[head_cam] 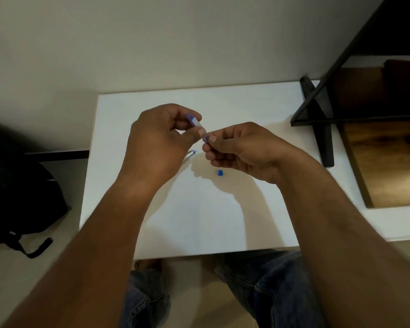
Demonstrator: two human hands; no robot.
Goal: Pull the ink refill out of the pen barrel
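Over the middle of the white tabletop (223, 209), a small pen barrel (194, 121) is being held up in the air between two hands. It's pinched by the left hand (159, 143) near its upper end, thumb and curled fingers wrapped round it, while its lower end is pinched by the right hand (242, 150) between thumb and forefinger, so both hands are closed on the same piece. The barrel's long axis is slanted, with the blue-tinted top pointed up and away to the left and the lower tip aimed down toward the right hand. Judged by its looks, it's light, stiff, clear plastic, probably a bit slick, so a firm pinch at each end seems the sensible hold rather than a squeeze in the middle. A little blue cap (220, 173) has been left lying on the tabletop just below the right hand, and a thin refill (190, 155) can be seen poking out from under the left hand, also resting flat. A black bag (21, 185) is parked on the floor off to the left, and a dark stand (322, 119) is set at the right edge.
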